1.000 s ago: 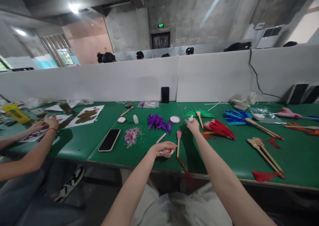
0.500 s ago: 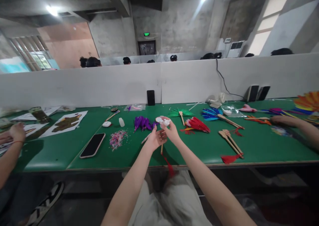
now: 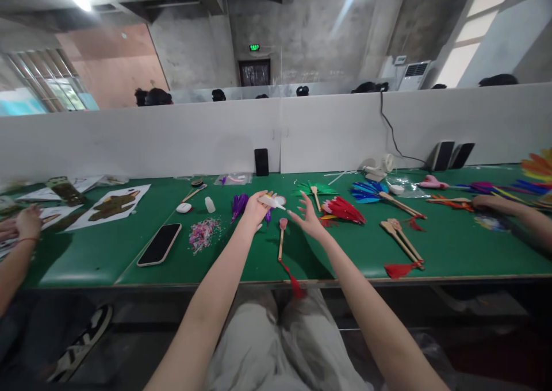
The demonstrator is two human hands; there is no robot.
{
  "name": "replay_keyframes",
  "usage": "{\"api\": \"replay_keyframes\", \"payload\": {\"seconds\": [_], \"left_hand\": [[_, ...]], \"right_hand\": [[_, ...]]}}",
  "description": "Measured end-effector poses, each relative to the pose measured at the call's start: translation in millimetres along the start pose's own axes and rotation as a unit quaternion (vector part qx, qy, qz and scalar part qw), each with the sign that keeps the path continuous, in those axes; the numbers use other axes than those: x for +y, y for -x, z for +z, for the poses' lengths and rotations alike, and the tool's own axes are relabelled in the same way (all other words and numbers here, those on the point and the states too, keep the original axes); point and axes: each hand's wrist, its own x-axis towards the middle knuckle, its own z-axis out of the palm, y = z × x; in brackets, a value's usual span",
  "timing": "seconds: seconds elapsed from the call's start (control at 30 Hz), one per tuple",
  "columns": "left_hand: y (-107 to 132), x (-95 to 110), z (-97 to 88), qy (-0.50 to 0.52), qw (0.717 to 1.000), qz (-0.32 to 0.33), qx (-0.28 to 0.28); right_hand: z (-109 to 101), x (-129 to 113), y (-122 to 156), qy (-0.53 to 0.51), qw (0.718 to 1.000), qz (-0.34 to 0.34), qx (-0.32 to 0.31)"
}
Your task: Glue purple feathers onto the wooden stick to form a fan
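My left hand [image 3: 255,209] is closed around a small white squeeze bottle [image 3: 269,200], its thin nozzle pointing right. My right hand [image 3: 311,221] is open just right of the nozzle tip, fingers spread. Below, between the hands, lies a wooden stick with a pinkish head [image 3: 282,224]; its red tassel [image 3: 295,286] hangs over the table's front edge. Purple feathers [image 3: 238,206] lie left of my left hand, which partly covers them. A pale round item [image 3: 280,199] shows behind the bottle.
On the green table [image 3: 245,273] are a phone [image 3: 159,245], pink sequins [image 3: 202,234], a small white bottle [image 3: 210,204], red feathers [image 3: 347,211], a blue feather fan [image 3: 366,192] and wooden sticks [image 3: 401,241]. Other people's hands work at far left [image 3: 29,223] and right [image 3: 489,203]. A white partition [image 3: 194,141] stands behind.
My hands have moved apart; the right one has let go and opened. The bottle's nozzle now shows in my left hand, and the stick's head below is uncovered.
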Motion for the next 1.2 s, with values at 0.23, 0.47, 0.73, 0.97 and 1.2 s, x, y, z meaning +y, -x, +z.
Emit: {"api": "replay_keyframes", "payload": {"seconds": [0.23, 0.47, 0.73, 0.97, 1.2], "left_hand": [[-33.4, -25.0, 10.3, -0.063, 0.995, 0.070, -0.036], [-46.0, -44.7, 9.6, -0.137, 0.982, 0.107, -0.068], [-57.2, -54.5, 8.4, -0.166, 0.975, 0.125, -0.077], [-74.2, -53.8, 9.2, -0.153, 0.975, 0.150, -0.052], [-74.7, -46.5, 5.4, -0.138, 0.975, 0.150, -0.089]], "right_hand": [[-2.0, 29.0, -10.4, -0.050, 0.989, 0.067, 0.120], [17.1, 43.9, -40.6, -0.084, 0.977, 0.108, 0.166], [26.1, 55.7, -40.8, -0.085, 0.979, 0.111, 0.150], [27.4, 56.9, -40.6, -0.079, 0.979, 0.113, 0.148], [28.9, 50.2, -40.6, -0.072, 0.977, 0.104, 0.174]]}}
